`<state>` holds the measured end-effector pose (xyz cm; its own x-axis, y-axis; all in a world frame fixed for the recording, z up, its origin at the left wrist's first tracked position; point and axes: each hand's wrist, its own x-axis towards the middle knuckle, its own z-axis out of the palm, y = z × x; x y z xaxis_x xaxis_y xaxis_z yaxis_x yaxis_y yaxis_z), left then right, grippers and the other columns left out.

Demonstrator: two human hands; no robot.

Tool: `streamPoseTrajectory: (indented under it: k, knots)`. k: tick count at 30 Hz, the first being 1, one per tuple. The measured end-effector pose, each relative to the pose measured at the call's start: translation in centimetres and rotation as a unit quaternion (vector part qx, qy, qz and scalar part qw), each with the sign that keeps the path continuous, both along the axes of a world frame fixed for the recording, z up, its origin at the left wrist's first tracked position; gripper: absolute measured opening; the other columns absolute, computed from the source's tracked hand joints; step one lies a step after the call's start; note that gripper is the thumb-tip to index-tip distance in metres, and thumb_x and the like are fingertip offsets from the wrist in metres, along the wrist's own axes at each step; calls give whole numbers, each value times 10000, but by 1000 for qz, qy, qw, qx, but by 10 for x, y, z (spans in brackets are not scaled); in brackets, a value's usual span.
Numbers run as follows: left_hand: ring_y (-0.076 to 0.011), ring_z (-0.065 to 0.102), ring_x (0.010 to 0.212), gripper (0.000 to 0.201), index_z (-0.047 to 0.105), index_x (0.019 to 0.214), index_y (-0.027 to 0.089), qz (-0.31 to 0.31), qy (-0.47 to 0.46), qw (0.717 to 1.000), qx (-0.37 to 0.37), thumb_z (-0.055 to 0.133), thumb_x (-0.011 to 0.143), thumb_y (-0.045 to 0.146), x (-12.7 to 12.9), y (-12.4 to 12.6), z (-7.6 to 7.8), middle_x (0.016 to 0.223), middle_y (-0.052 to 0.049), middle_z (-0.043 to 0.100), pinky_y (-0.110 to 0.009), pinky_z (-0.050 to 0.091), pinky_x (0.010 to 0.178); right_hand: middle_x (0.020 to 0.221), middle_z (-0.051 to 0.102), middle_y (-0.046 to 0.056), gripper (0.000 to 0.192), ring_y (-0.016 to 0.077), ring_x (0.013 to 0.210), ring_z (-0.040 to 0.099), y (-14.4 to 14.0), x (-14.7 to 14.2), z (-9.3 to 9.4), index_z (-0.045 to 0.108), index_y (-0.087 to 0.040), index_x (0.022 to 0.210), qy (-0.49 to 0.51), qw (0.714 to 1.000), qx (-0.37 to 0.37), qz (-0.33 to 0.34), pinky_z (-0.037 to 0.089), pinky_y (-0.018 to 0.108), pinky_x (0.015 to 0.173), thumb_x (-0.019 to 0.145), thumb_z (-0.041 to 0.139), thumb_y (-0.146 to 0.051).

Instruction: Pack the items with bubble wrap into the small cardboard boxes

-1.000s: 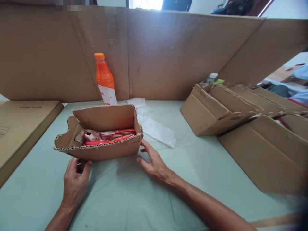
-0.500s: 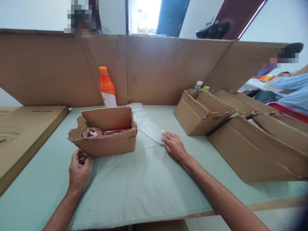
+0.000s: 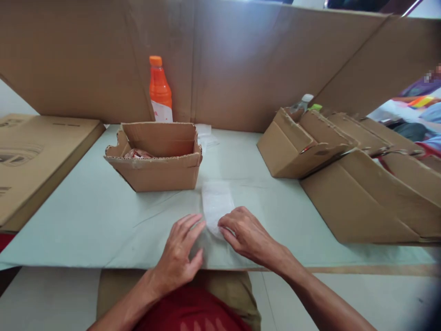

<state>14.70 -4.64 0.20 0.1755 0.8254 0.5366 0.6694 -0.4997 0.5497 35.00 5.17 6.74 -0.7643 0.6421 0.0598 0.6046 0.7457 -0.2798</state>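
Observation:
A white bubble-wrap strip (image 3: 215,202) lies flat on the pale green table (image 3: 86,220), near its front edge. My left hand (image 3: 179,257) rests with fingers spread against the strip's left lower end. My right hand (image 3: 246,232) presses fingertips on the strip's right lower end. Behind them stands a small open cardboard box (image 3: 156,158) holding red and white packets (image 3: 138,154).
An orange bottle (image 3: 160,89) stands behind the small box, before a tall cardboard wall (image 3: 248,59). Several folded cardboard boxes (image 3: 347,170) lie at the right. A flat carton (image 3: 31,156) sits at the left. A person's sleeve shows at far right.
My right hand has drawn the bubble-wrap strip from beside the small box to the table's front edge. My left hand left the box's front corner and joined it on the strip.

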Motion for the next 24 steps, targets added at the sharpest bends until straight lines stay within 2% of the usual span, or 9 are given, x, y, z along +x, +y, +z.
streamPoseTrajectory:
  k: [4, 6, 8, 11, 15, 17, 19, 21, 24]
  knots:
    - [-229, 605, 1163, 633, 394, 1473, 174, -38, -59, 996, -53, 549, 863, 109, 19, 10, -8, 1269, -128, 656, -388, 483, 1019, 801, 743, 31, 209, 170, 720, 644, -7, -5, -1, 729, -193, 880, 46, 989, -139, 5, 457, 322, 765, 929, 526, -211]
    - [-194, 654, 982, 546, 463, 1425, 165, -1, -105, 987, -120, 530, 884, 140, 20, 14, -11, 1137, -97, 702, -337, 519, 906, 971, 760, 42, 220, 183, 835, 672, -4, 4, -6, 724, -215, 1040, 113, 968, -225, -13, 491, 308, 767, 940, 563, -328]
    - [-165, 636, 819, 496, 513, 1385, 146, 43, -150, 968, -196, 523, 891, 183, 19, 17, -10, 976, -57, 705, -293, 519, 782, 1148, 731, 67, 365, 209, 971, 676, -1, 17, -16, 677, -223, 1196, 170, 944, -282, -33, 524, 320, 812, 901, 626, -433]
    - [-133, 542, 663, 507, 529, 1374, 126, 71, -191, 944, -259, 524, 880, 236, 18, 21, -7, 779, 10, 613, -252, 461, 656, 1215, 699, 84, 574, 224, 1010, 666, -1, 31, -35, 601, -216, 1329, 210, 930, -290, -77, 538, 350, 873, 828, 704, -476]
    - [-131, 500, 668, 549, 516, 1392, 130, 89, -179, 937, -285, 526, 859, 261, 20, 28, -3, 761, 25, 557, -260, 420, 684, 845, 703, 18, 405, 166, 718, 631, -9, 30, -58, 632, -197, 1274, 204, 936, -240, -158, 529, 288, 675, 899, 601, -347]
    - [-137, 494, 678, 582, 486, 1419, 132, 99, -166, 935, -298, 522, 852, 260, 21, 33, -4, 767, 24, 550, -269, 410, 698, 775, 678, -3, 378, 150, 632, 598, -13, 28, -64, 627, -201, 1271, 210, 942, -200, -172, 507, 273, 606, 910, 587, -306]
    - [-142, 491, 678, 621, 443, 1451, 134, 105, -159, 931, -312, 517, 847, 256, 22, 36, -4, 765, 28, 541, -273, 404, 695, 838, 702, 12, 372, 154, 657, 620, -17, 28, -65, 609, -209, 1279, 235, 949, -121, -171, 523, 286, 636, 914, 604, -283]
    - [-145, 491, 669, 647, 411, 1474, 139, 109, -153, 927, -325, 512, 845, 252, 22, 39, -3, 759, 32, 534, -275, 404, 685, 953, 721, 52, 353, 186, 782, 665, -23, 31, -61, 599, -213, 1270, 257, 953, 7, -161, 537, 330, 732, 919, 617, -248]
    - [-150, 510, 669, 660, 399, 1484, 148, 109, -142, 923, -340, 511, 840, 240, 22, 43, -1, 777, 26, 558, -280, 415, 684, 1078, 707, 100, 339, 233, 961, 664, -35, 34, -50, 597, -218, 1249, 242, 953, 151, -103, 508, 386, 822, 913, 621, -180]
